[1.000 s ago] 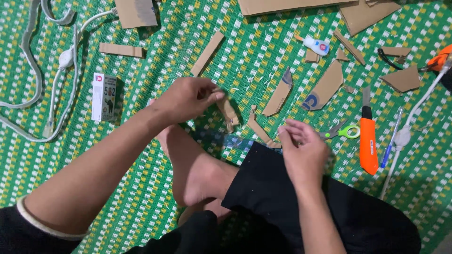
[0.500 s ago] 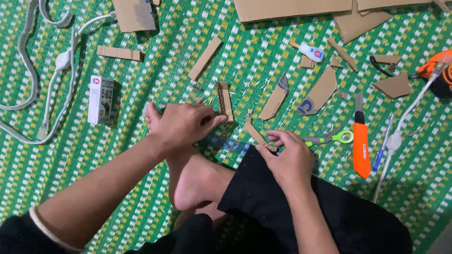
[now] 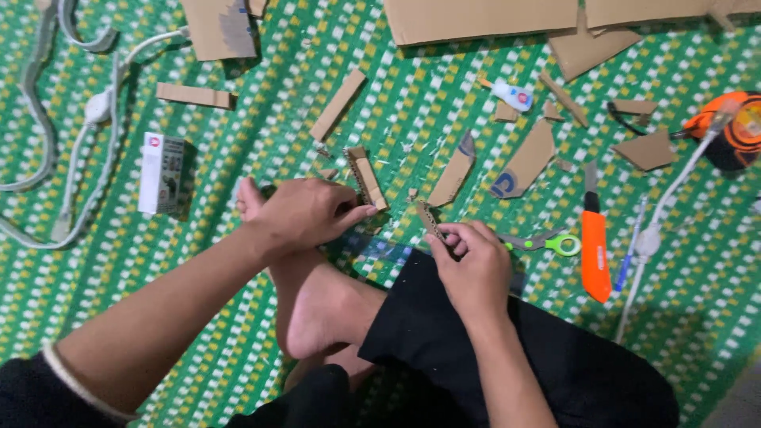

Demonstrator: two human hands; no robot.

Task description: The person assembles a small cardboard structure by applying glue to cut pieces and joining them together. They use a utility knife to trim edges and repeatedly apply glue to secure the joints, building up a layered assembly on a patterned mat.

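Note:
My left hand (image 3: pixel 305 215) rests over my bare foot (image 3: pixel 317 305), its fingertips touching a small folded cardboard piece (image 3: pixel 367 178) on the green patterned mat (image 3: pixel 198 261). My right hand (image 3: pixel 472 265) is closed on a thin strip of corrugated cardboard (image 3: pixel 429 217) that sticks out past my fingers. A clear ruler (image 3: pixel 384 250) lies on the mat between the two hands, partly hidden by them.
Green-handled scissors (image 3: pixel 547 242) and an orange utility knife (image 3: pixel 594 246) lie right of my right hand, with a blue pen (image 3: pixel 630 250) beyond. Several cardboard offcuts (image 3: pixel 527 158), a glue tube (image 3: pixel 509 95), a white box (image 3: pixel 162 174), white cables (image 3: pixel 87 119) and an orange tape measure (image 3: pixel 725 127) lie around.
My left hand has come down from the cardboard piece toward my foot. My right hand has shifted slightly left and now holds the thin strip up more plainly.

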